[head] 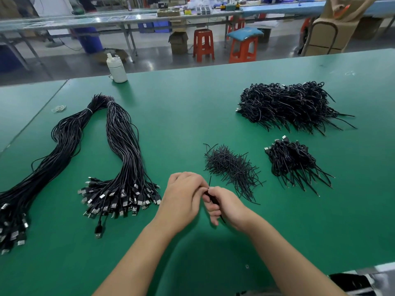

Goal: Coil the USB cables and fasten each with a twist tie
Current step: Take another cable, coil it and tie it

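Fingers (210, 191) of your right hand (227, 207) pinch a black twist tie (210, 182) whose free end sticks upward; your left hand (183, 199) curls around a dark coiled cable (213, 200), mostly hidden between both hands, above the green counter (181, 116). Just beyond your right hand lies a heap of twist ties (232, 167). Two long bundles of uncoiled cables (121, 159) lie at left; two piles of coiled cables (286, 105) lie at right. A white bottle (116, 69) stands at the far edge.
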Motion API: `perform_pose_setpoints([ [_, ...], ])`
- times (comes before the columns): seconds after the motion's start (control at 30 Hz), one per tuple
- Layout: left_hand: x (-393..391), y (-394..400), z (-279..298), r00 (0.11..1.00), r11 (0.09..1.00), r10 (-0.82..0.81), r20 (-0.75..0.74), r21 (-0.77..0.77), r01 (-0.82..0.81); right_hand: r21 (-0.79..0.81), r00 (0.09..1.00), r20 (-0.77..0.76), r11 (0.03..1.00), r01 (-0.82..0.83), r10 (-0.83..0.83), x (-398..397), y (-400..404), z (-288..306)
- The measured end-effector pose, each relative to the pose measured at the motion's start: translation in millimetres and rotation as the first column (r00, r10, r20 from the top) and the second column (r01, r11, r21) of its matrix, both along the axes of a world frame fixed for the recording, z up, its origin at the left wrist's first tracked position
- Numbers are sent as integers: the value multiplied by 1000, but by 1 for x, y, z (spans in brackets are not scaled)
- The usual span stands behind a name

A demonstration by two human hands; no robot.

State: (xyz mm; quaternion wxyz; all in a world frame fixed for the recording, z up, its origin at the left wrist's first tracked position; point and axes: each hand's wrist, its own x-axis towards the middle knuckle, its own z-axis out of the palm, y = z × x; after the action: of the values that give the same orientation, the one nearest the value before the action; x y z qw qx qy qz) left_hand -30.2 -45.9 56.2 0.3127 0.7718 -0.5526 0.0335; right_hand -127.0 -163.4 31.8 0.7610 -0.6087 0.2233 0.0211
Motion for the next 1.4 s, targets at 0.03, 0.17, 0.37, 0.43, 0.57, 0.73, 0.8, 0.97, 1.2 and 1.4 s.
perform_pose_setpoints([
  [0.03,0,-1,0,998,1000,25,-51,3,-25,-19,1000,13,1000,4,-4,0,1,1],
  [0.17,1,-4,1,984,994,107,-144,13,-106,-493,1000,14,870,0,8,-4,3,3],
  [0.37,-3,-4,0,954,975,217,-207,8,-220,-859,997,-81,507,-75,10,-4,5,1],
  [0.43,-5,-4,-1,936,967,251,-248,22,-254,-908,998,-57,415,-56,9,-6,5,1],
  [0.57,-1,-5,1,864,946,323,-386,167,-279,-970,999,-2,244,-10,34,-10,5,1],
  [0.73,9,-7,4,786,934,356,-505,212,-287,-993,997,-26,113,-34,66,-12,4,-2],
  [0.8,9,-6,3,789,928,371,-489,218,-302,-994,997,-36,100,-43,71,-13,4,-3],
  [0.97,-2,-4,7,888,936,320,-330,253,-244,-994,996,-67,83,-72,57,-11,4,-6],
  [1.2,-1,-3,10,925,937,265,-271,297,-182,-989,988,-146,19,-147,57,-8,3,-12],
  [1.4,-1,-6,-1,944,905,290,-157,367,-217,-976,973,-214,-61,-209,87,-8,2,-16],
])
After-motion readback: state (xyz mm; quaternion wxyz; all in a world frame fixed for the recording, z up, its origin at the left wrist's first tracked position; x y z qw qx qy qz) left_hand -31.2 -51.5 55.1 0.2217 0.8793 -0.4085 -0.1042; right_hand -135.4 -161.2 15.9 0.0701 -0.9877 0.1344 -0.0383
